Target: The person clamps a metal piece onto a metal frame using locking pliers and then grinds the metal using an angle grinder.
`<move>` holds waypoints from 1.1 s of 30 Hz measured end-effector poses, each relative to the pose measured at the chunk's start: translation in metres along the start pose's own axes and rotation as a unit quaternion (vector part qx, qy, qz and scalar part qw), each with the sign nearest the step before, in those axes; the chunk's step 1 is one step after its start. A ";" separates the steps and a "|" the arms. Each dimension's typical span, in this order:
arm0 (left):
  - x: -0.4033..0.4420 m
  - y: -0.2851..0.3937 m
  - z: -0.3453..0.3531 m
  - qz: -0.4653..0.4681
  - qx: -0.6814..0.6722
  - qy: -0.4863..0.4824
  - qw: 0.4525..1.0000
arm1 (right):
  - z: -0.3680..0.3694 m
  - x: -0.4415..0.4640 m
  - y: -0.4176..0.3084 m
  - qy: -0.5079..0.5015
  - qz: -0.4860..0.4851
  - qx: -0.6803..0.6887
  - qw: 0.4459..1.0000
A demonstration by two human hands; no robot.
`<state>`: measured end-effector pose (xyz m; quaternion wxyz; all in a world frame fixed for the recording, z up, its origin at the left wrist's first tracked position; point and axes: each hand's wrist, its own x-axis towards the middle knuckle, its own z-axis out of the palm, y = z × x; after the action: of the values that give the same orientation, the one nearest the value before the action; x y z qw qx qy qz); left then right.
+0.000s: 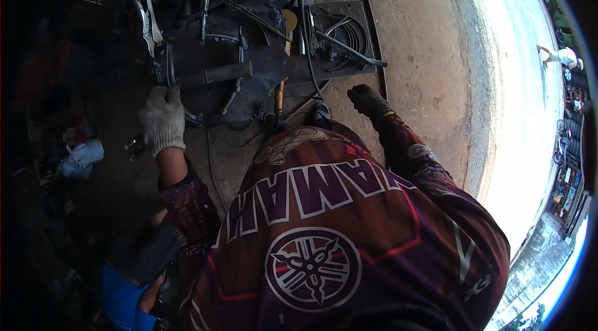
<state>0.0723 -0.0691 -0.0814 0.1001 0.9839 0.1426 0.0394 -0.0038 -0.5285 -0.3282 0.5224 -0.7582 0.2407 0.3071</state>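
Observation:
My left hand, in a pale knitted glove, is closed with its fingers curled at the near end of a curved metal bar on the left of a dark worktable. A short metal pipe lies on the table to the right of this hand, beside another curved bar. My right hand, in a darker glove, is closed in a fist near the table's right corner. Whatever it may hold is hidden from view.
Locking pliers lie at the table's far left. Wire coils and a flat bar rest on a plate at the right. A hammer's wooden handle overhangs the near edge. A person in blue is at lower left. Cables cross the floor.

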 end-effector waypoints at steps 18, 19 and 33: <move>0.003 -0.021 0.010 0.058 0.057 -0.009 0.997 | -0.054 0.086 -0.020 0.141 -0.010 -0.284 0.948; 0.004 -0.023 0.012 0.037 0.059 -0.013 0.997 | -0.056 0.091 -0.026 0.131 -0.007 -0.283 0.950; 0.006 -0.032 0.009 -0.008 0.151 -0.047 0.987 | -0.078 0.178 -0.054 0.014 -0.078 -0.476 0.876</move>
<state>0.0699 -0.0389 -0.0967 -0.0430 0.9873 0.1504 -0.0294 0.1742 -0.5912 -0.4005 0.1178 -0.9358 0.0126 0.3320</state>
